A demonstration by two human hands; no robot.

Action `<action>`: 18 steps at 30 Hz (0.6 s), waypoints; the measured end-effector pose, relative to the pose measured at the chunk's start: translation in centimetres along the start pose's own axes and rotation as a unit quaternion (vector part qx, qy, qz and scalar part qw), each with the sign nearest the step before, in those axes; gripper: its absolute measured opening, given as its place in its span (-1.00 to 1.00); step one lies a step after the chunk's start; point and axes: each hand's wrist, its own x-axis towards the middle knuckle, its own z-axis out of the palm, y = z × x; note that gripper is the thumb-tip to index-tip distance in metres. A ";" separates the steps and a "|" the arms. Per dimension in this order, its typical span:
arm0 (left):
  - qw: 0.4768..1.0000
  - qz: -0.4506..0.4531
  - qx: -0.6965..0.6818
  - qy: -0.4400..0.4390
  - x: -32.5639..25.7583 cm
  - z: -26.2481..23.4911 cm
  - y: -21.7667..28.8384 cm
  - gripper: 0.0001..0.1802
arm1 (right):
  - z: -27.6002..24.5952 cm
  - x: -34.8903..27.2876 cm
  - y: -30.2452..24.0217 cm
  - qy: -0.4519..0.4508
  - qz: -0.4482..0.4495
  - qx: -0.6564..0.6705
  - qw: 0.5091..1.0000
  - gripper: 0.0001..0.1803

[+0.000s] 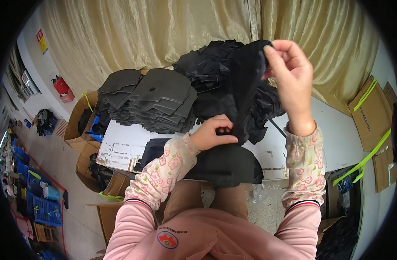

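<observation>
One soft black piece (245, 82) spanning between your hands, centre to upper right of frame; your right hand (292, 71) pinching its top edge, upper right; your left hand (212, 132) pinching its lower end, centre
</observation>
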 end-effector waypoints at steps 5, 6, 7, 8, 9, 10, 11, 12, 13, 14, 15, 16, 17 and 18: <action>0.962 -0.088 -0.240 -0.094 -1.8 1.7 1.2 -0.70 | -1.9 0.8 0.1 0.035 0.000 -0.013 0.999 -0.87; 0.948 -0.117 -0.276 -0.107 -2.3 1.8 1.0 -0.67 | -2.4 1.0 0.4 0.048 0.004 -0.006 0.999 -0.86; 0.932 -0.146 -0.311 -0.120 -2.7 1.7 0.8 -0.63 | -3.0 1.1 0.6 0.049 0.004 -0.007 0.999 -0.86; 0.940 -0.153 -0.274 -0.135 -3.2 1.2 1.0 -0.58 | -3.8 1.3 0.9 0.066 0.009 -0.004 0.998 -0.86; 0.940 -0.154 -0.274 -0.136 -3.8 0.7 0.7 -0.58 | -4.8 1.5 1.3 0.084 0.014 -0.001 0.996 -0.85; 0.947 -0.157 -0.242 -0.144 -4.5 0.1 0.0 -0.57 | -6.0 1.7 1.8 0.094 0.020 0.002 0.995 -0.83; 0.952 -0.160 -0.211 -0.153 -5.2 -0.5 -0.7 -0.56 | -7.0 1.6 1.9 0.120 0.036 0.009 0.992 -0.82; 0.951 -0.162 -0.212 -0.156 -6.0 -1.2 -1.2 -0.56 | -8.4 1.6 2.3 0.129 0.040 0.015 0.991 -0.82; 0.954 -0.184 -0.197 -0.129 -6.8 -2.0 -1.7 -0.62 | -9.9 1.4 2.8 0.140 0.046 0.022 0.989 -0.82; 0.956 -0.208 -0.181 -0.102 -7.8 -3.0 -2.4 -0.67 | -11.2 1.0 3.4 0.157 0.056 0.022 0.986 -0.82; 0.960 -0.240 0.075 -0.119 -9.2 -5.1 -3.7 -0.75 | -12.2 0.5 4.0 0.171 0.077 0.013 0.982 -0.82; 0.974 -0.220 0.039 -0.039 -10.4 -5.6 -4.0 -0.66 | -13.5 -0.5 4.6 0.180 0.093 0.011 0.979 -0.81; 0.972 -0.193 0.130 -0.014 -11.7 -7.1 -4.5 -0.75 | -14.6 -1.7 5.4 0.187 0.110 0.011 0.976 -0.81; 0.973 -0.210 0.077 0.050 -13.1 -8.0 -4.9 -0.77 | -15.7 -3.0 6.3 0.188 0.117 0.012 0.975 -0.81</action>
